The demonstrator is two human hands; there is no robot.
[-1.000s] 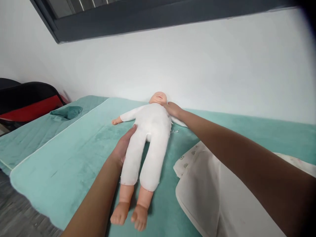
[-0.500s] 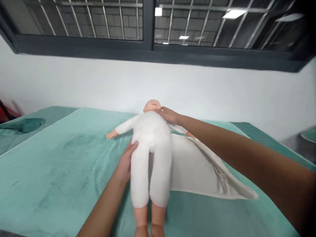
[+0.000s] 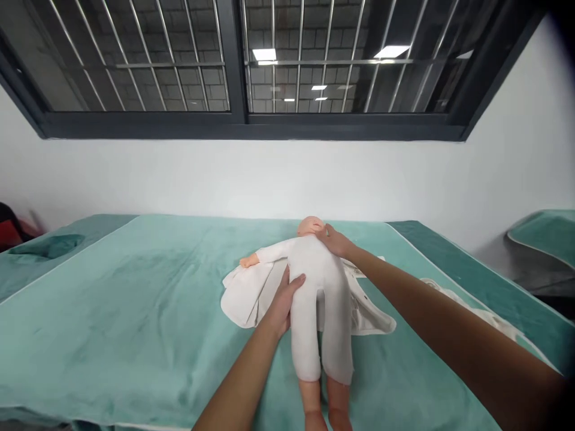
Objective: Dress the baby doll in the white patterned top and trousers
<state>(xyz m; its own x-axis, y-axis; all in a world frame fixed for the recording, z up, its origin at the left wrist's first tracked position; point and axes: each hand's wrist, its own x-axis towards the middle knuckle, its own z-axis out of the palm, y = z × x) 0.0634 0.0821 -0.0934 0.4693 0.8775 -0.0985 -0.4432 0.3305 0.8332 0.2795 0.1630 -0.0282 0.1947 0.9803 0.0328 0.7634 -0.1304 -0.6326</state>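
Observation:
A baby doll [image 3: 314,263] in a white long-sleeved suit is in the middle of the head view, its head away from me and its bare feet towards me. My left hand [image 3: 282,302] grips it at the hip, thumb on top, the other fingers partly hidden. My right hand [image 3: 335,240] holds it at the neck and shoulder, beside the head. Under the doll a white garment [image 3: 247,294] spreads out on both sides, with its right part [image 3: 371,317] showing beneath my right arm. The doll's far right arm is mostly covered by my forearm.
A teal padded cover [image 3: 112,299] with white seams lies on the table. White cloth or straps [image 3: 476,308] lie to the right. Behind are a white wall [image 3: 269,179] and a barred window [image 3: 242,126]. Another teal pad [image 3: 545,236] is at the far right, something red [image 3: 9,234] far left.
The view has shifted. The doll now lies over the middle of the white garment, which shows on both sides; before, it showed only on the right. Both hands stay on the doll.

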